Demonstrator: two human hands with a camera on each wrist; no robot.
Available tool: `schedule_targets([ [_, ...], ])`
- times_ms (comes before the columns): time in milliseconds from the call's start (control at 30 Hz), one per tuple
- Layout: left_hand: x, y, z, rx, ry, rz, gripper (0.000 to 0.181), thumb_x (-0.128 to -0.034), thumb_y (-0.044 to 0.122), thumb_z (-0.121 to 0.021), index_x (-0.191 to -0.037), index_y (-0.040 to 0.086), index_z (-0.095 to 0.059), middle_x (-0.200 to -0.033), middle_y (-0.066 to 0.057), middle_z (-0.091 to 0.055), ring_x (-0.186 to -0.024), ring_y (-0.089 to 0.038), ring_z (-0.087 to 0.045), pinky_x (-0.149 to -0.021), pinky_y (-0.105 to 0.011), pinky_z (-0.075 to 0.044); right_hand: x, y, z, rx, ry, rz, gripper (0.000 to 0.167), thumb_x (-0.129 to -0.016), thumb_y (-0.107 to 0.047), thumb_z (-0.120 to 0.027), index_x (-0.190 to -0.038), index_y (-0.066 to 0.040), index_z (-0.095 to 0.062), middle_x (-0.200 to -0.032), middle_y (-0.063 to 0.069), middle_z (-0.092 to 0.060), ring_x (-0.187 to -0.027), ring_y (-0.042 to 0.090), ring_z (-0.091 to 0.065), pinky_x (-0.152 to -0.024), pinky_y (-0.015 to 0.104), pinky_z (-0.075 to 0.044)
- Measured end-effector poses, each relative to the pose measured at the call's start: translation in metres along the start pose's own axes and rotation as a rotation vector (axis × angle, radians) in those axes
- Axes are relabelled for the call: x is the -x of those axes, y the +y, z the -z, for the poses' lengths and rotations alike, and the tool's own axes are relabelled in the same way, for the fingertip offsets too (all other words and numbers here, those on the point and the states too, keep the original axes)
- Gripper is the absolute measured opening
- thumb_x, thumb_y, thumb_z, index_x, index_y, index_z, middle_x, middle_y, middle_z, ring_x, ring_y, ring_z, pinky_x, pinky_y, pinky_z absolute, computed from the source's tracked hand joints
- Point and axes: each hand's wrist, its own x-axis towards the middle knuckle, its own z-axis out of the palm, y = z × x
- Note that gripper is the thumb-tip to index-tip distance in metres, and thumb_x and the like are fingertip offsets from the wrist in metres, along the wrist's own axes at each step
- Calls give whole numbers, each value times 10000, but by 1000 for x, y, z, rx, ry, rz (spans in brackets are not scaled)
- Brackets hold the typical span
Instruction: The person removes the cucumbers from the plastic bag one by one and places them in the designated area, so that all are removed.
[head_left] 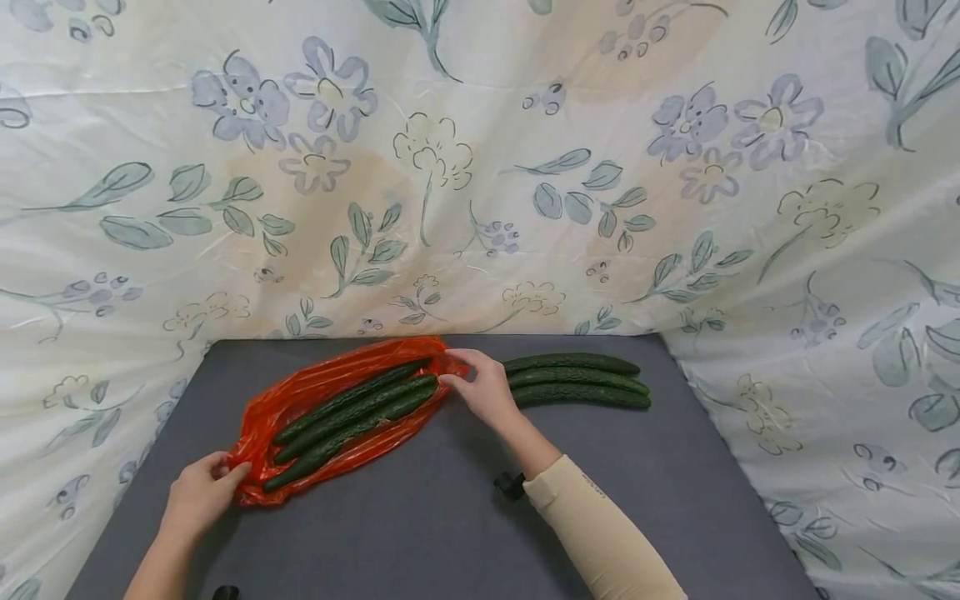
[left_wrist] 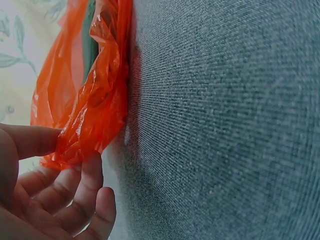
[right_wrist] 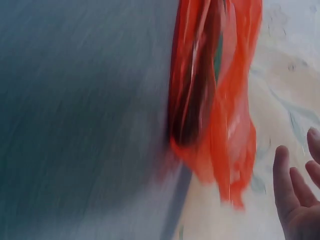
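A thin red plastic bag (head_left: 300,385) lies slanted on the dark grey table, with three long green cucumbers (head_left: 357,420) on it, side by side. My left hand (head_left: 201,492) pinches the bag's near left end between thumb and fingers; the crumpled film (left_wrist: 95,125) shows in the left wrist view. At the far right end of the bag is my right hand (head_left: 483,390). In the blurred right wrist view its fingers (right_wrist: 285,175) stand apart from the red film and hold nothing. Three more cucumbers (head_left: 577,377) lie together just right of this hand, their left ends hidden behind it.
The grey table (head_left: 390,525) ends at the back against a hanging floral cloth (head_left: 465,208), which also falls along both sides. A black wrist device (head_left: 510,486) shows at the right sleeve (head_left: 592,525).
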Motion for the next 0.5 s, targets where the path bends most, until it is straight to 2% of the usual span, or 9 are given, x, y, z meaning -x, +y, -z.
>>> schedule_targets([
  [200,-2,-3,-1,0,3,-5,451,-992,339,-595,-1139,-88,-598,-904,-131,-613,-800,-253,-542,-648,-337,-394,-14,-9,-46,-38,-68,0,467,-878,-228,-788,-1317,-118,-673,-1259,45,-692,-1144,237,-646,-933,496,-531],
  [367,-2,-5,-2,-5,-4,7,450,-992,338,-598,-1137,-88,-596,-903,-136,-612,-801,-260,-544,-650,-345,-393,-18,-4,-74,55,-144,-18,432,-889,-172,-772,-1309,-129,-682,-1276,16,-682,-1129,216,-654,-914,369,-551],
  [500,-2,-3,-2,-8,-5,12,428,-993,322,-594,-1133,-83,-603,-890,-118,-619,-786,-242,-547,-643,-339,-395,-15,5,-84,135,-199,-31,419,-891,-133,-766,-1303,-158,-690,-1299,6,-671,-1152,187,-652,-895,295,-549],
])
